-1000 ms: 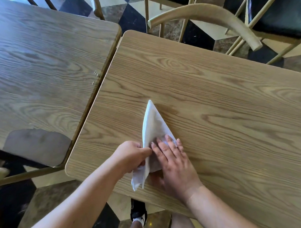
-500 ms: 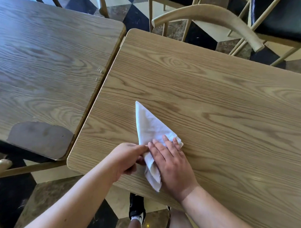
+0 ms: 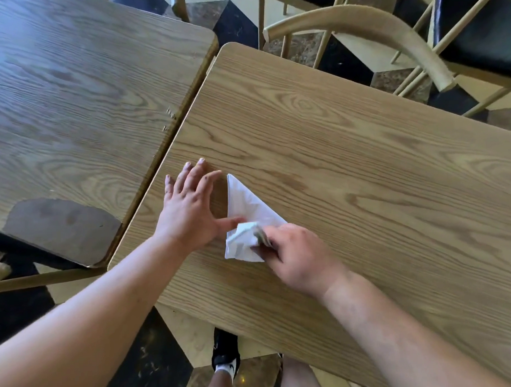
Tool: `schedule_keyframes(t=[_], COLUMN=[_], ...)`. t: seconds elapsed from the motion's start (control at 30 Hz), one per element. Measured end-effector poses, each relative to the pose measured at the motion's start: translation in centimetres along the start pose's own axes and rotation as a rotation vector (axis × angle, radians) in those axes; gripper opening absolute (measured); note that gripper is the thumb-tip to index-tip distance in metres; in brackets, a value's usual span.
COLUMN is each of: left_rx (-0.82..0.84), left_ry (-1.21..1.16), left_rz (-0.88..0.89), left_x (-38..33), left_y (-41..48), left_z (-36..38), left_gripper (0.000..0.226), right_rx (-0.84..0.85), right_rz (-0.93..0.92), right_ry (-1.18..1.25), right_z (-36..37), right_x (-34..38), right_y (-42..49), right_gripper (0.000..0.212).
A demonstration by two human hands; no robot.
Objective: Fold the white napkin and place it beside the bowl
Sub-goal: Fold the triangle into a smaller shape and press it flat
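One white napkin, a crumpled-cornered triangle in right hand's pinch; left hand spread.

white napkin lies as a pointed triangle on the table, near corner bunched up.

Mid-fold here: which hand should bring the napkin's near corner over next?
Probably the right hand: it already pinches the white napkin at its lifted near corner. The left hand lies open beside it, only the thumb touching.
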State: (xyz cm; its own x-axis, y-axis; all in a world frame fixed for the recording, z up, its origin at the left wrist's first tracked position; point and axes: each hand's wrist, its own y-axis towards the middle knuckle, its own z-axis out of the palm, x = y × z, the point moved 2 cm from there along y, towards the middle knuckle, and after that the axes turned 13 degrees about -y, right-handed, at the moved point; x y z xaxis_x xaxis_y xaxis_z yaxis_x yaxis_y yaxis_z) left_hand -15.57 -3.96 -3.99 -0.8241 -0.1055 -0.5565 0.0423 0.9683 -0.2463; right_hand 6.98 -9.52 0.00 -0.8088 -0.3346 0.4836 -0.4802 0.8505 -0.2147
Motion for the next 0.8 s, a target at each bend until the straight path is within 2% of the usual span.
schedule_keyframes(t=[0.07,0.13,0.27,0.37,0.57,0.67,0.73,0.8], left_rx=[-0.018,-0.033,-0.063,-0.046,-0.018,-0.01,-0.041,-0.116], left_ry=[0.017,0.04,0.081,0.086,0.087,0.083,0.07,-0.017], left_rz=[0.039,0.068,0.094,0.1,0.093,0.098,0.116,0.12], left_x=[0.5,0.9,1.0,0.8,1.0,1.2,1.3,1.2], left_y=[-0.1,-0.2,-0.4,-0.3,-0.1,0.0,0.0,0.0], left_z=[0.2,0.5,0.9,0.8,0.8,0.8,0.9,1.0], left_gripper=[0.114,0.106,0.097,0.099,0.099,0.097,0.089,0.071], right_rx=[0.163,0.256,0.341,0.379,0.305,0.272,0.213,0.098], right_rz=[0.119,0.173,0.229,0.221,0.243,0.251,0.245,0.23], right_ry=[0.052,0.091,0.094,0.087,0.132,0.041,-0.054,-0.122], right_z=[-1.0,-1.6,-2.7,-3.6,-3.8,-3.3,-2.7,-1.8], right_x=[-0.3,-0.5,-0.7,-0.8,-0.9,-0.8,-0.7,-0.6], right_y=[1.8,3.8,7.0,8.7,12.1,13.4,13.7,13.4], right_gripper=[0.016,0.016,0.025,0.027,0.036,0.038,0.033,0.031])
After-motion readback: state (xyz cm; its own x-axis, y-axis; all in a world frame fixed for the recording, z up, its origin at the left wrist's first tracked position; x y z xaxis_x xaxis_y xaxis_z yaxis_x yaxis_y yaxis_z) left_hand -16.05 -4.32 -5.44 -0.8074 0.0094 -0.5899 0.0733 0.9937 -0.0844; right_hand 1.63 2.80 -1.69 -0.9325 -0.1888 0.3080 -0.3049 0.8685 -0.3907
